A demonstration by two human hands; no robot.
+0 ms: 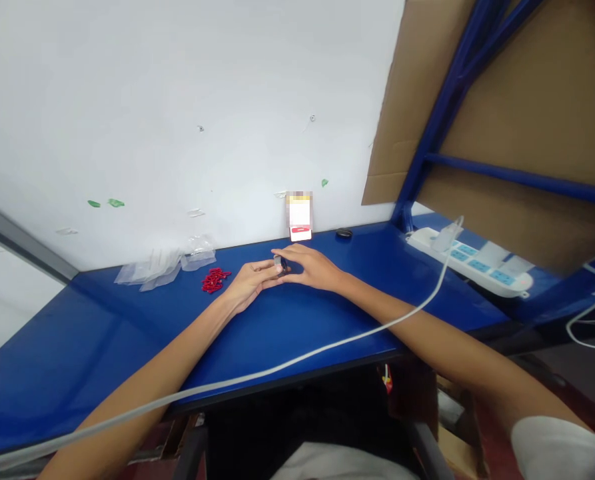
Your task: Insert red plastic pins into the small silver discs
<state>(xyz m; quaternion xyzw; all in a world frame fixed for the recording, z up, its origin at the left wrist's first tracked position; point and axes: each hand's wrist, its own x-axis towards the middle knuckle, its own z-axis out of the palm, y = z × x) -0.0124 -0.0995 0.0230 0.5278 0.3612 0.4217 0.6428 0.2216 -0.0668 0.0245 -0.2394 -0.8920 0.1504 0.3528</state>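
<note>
Above the middle of the blue table, my left hand (pixel 250 283) and my right hand (pixel 312 265) meet around a small black-and-grey object (pixel 284 265). Both are closed, with thumbs and fingers pinching it from either side. Fingers cover much of the object, and it is too small to tell its kind. Left of my left hand lies a pile of small red pieces (pixel 214 280). Beyond my right hand, a small black oval item (pixel 344 233) rests near the wall.
Clear plastic bags (pixel 152 268) lie at the back left. A phone-like lit screen (pixel 300 217) leans on the white wall. At right sits a white power strip (pixel 470 261) with plugs. A white cable (pixel 297 360) stretches across the foreground, over the blue table (pixel 102 347).
</note>
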